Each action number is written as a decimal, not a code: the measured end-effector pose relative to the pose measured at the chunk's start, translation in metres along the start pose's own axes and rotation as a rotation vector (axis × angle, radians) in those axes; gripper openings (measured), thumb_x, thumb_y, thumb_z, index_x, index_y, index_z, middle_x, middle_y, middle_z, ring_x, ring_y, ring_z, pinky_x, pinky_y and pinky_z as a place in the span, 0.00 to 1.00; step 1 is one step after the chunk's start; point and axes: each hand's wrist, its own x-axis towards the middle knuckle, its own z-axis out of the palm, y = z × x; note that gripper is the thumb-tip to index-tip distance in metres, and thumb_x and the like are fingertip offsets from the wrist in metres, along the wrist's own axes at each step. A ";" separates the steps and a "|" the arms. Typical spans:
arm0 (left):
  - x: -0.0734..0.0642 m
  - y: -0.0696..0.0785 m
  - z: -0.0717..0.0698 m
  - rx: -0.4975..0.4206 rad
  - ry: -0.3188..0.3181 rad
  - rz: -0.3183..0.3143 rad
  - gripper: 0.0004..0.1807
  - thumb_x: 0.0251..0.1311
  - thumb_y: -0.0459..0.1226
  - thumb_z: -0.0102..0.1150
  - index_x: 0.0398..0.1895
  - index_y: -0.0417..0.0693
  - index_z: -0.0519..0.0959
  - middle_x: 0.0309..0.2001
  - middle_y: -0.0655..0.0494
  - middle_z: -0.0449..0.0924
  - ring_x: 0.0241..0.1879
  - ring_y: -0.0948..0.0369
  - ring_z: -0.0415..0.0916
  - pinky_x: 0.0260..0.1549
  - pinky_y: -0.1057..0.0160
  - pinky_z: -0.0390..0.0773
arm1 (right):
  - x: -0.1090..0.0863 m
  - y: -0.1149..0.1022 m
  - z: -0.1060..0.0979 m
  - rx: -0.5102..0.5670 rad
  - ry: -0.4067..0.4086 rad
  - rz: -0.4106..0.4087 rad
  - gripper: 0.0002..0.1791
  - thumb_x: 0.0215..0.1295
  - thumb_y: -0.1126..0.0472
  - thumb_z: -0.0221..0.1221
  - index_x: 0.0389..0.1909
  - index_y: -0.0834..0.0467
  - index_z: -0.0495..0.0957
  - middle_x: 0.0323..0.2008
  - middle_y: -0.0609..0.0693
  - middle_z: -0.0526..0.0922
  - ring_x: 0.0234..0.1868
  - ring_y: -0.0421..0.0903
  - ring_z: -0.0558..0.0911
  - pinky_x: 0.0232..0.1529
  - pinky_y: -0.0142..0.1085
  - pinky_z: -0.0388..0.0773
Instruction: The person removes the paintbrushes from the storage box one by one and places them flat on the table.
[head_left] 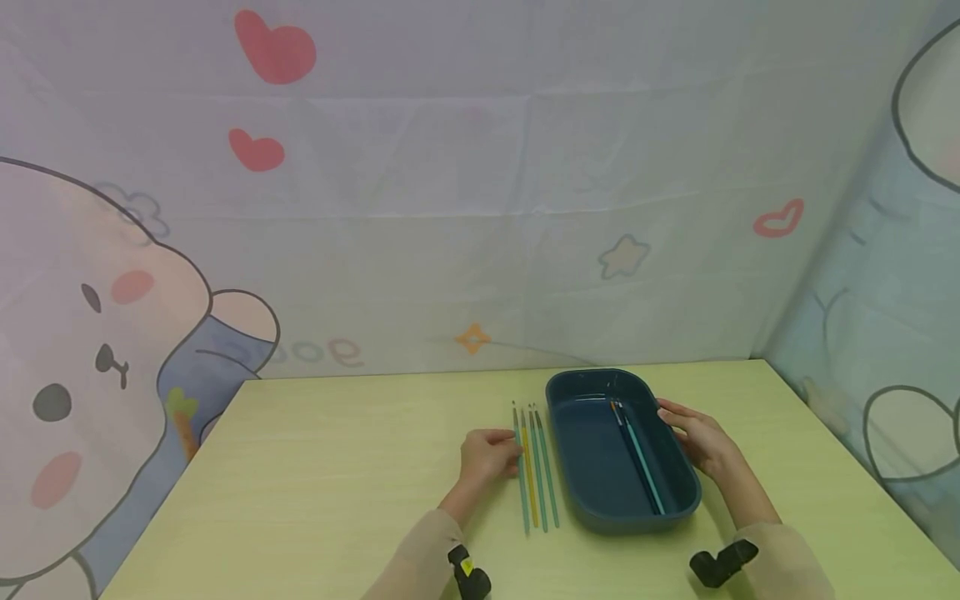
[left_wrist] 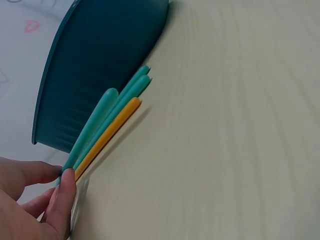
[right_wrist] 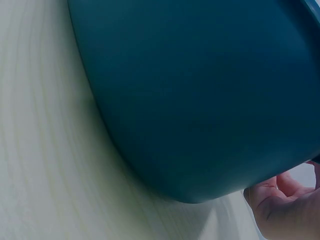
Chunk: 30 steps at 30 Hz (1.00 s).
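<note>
Left of a dark blue tray (head_left: 592, 454), slim paintbrushes lie side by side on the table. My left hand (head_left: 483, 457) pinches the leftmost green paintbrush (head_left: 524, 504) between thumb and fingers; the left wrist view shows its rounded handle end (left_wrist: 102, 107). Beside it are a yellow paintbrush (head_left: 531, 487) and two more green paintbrushes (head_left: 548, 475). Inside the tray, a teal paintbrush (head_left: 647, 467) and a dark-handled paintbrush (head_left: 634, 454) lie slantwise. At the tray's right edge my right hand (head_left: 705, 442) holds the rim, partly hidden by the tray wall in the right wrist view.
The pale wooden table (head_left: 337, 450) stretches widely to the left. Behind it hangs a printed cloth (head_left: 420, 275) with hearts and a cartoon animal, and another cloth panel (head_left: 862, 333) stands along the right side.
</note>
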 end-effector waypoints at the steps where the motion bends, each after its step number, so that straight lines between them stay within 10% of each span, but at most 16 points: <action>1: 0.001 -0.001 0.000 0.008 0.002 0.005 0.17 0.51 0.28 0.63 0.47 0.32 0.81 0.37 0.40 0.86 0.21 0.65 0.80 0.22 0.68 0.84 | 0.000 0.000 0.000 -0.001 0.000 0.000 0.38 0.68 0.50 0.56 0.74 0.59 0.54 0.44 0.36 0.76 0.43 0.34 0.78 0.44 0.30 0.82; 30: 0.009 -0.008 0.005 0.192 0.057 0.107 0.15 0.47 0.25 0.64 0.42 0.31 0.82 0.31 0.45 0.85 0.19 0.61 0.82 0.18 0.69 0.83 | 0.001 0.001 -0.001 -0.014 0.005 -0.006 0.37 0.67 0.49 0.57 0.73 0.57 0.57 0.48 0.39 0.75 0.43 0.34 0.77 0.45 0.30 0.82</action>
